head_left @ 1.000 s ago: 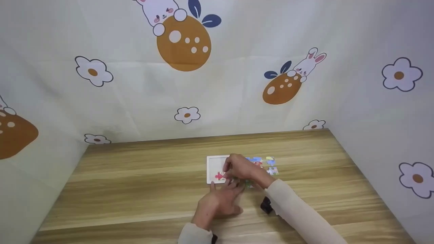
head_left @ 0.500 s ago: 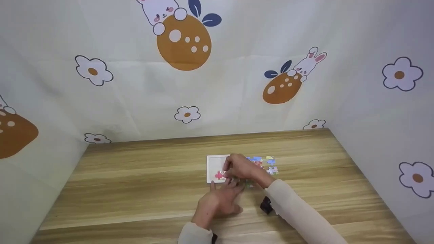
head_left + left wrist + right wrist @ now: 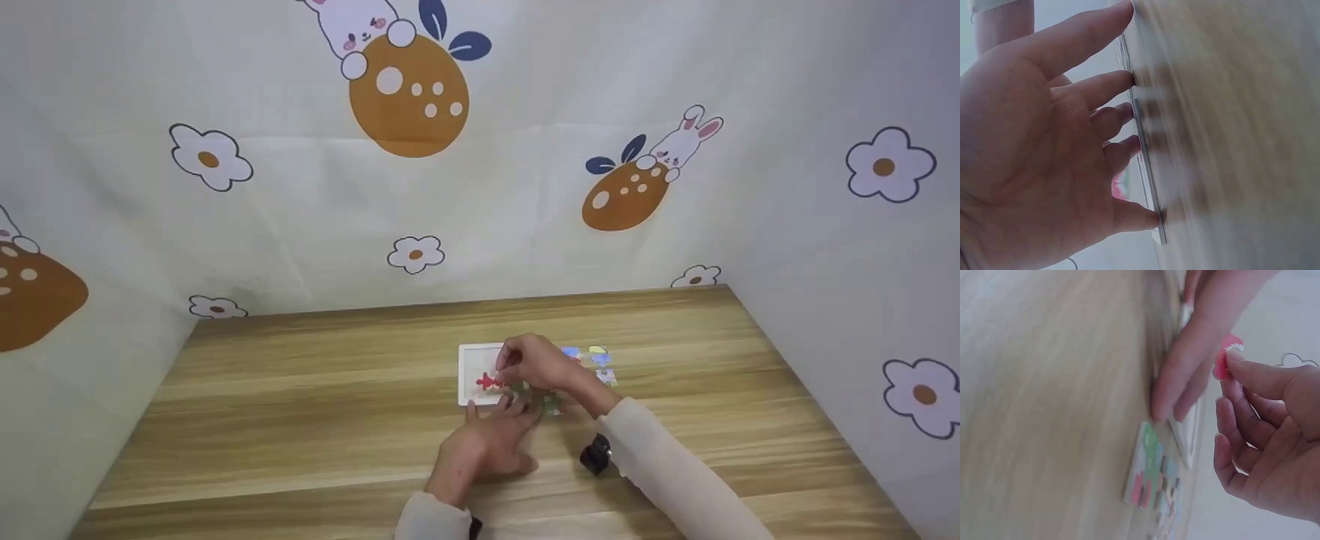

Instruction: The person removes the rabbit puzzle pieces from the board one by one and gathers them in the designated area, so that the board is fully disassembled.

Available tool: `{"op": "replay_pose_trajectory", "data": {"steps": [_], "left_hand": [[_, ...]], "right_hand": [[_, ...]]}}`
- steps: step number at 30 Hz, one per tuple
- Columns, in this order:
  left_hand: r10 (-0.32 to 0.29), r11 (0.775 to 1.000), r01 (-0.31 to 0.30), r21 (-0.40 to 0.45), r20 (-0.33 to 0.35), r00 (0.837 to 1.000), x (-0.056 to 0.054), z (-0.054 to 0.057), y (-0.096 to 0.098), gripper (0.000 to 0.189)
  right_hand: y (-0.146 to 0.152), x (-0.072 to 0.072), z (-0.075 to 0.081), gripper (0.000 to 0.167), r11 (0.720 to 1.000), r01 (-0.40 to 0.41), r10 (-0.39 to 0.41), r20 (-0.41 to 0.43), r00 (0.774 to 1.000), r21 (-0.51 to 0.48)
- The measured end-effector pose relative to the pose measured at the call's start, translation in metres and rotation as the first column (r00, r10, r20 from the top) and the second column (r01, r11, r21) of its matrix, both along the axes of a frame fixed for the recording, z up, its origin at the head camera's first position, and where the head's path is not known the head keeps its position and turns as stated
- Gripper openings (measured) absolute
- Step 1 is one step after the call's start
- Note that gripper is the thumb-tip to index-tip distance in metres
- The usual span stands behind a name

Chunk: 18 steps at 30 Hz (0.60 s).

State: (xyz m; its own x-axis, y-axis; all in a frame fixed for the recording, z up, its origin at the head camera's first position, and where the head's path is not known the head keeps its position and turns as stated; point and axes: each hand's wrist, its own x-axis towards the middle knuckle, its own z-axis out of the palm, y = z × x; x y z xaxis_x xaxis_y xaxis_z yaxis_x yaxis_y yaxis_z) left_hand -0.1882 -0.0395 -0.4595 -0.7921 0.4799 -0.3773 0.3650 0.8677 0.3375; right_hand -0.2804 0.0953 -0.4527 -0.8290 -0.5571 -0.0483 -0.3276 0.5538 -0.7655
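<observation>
My right hand [image 3: 534, 361] pinches a red-and-white jigsaw piece [image 3: 1229, 354] between thumb and fingers, close over the white puzzle frame [image 3: 462, 375]. In the head view the red part of the jigsaw piece [image 3: 484, 382] shows left of the fingertips. My left hand [image 3: 491, 446] spreads its straight fingers along the frame's near edge. Seen in the left wrist view, the left hand's fingertips [image 3: 1133, 145] press at the frame's edge. The right hand covers much of the frame's right side.
Several loose jigsaw pieces [image 3: 601, 358] lie on the wooden table [image 3: 315, 397] right of the frame. A green piece [image 3: 553, 406] lies near the left fingers. A patterned cloth [image 3: 510, 187] hangs behind the table.
The right hand has shifted slightly up and away from the near edge of the frame, and the red jigsaw piece has risen with it. The left hand has stayed put.
</observation>
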Motion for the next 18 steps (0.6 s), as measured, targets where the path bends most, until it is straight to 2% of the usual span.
{"op": "replay_pose_trajectory", "data": {"steps": [9,14,18], "left_hand": [[0.021,1.0,-0.021,0.007,0.02,1.0,0.0,0.001,0.002,0.083],[0.021,1.0,-0.02,-0.01,0.03,0.999,0.0,0.001,0.003,0.081],[0.019,1.0,-0.019,-0.01,0.025,1.0,0.0,0.001,0.002,0.082]], "right_hand": [[0.033,0.008,0.016,0.004,0.997,0.073,-0.073,-0.03,0.997,0.008],[0.052,0.018,0.023,0.004,0.998,0.065,-0.065,-0.077,0.995,-0.002],[0.067,0.025,0.023,0.004,0.998,0.057,-0.057,-0.079,0.995,-0.004]]}}
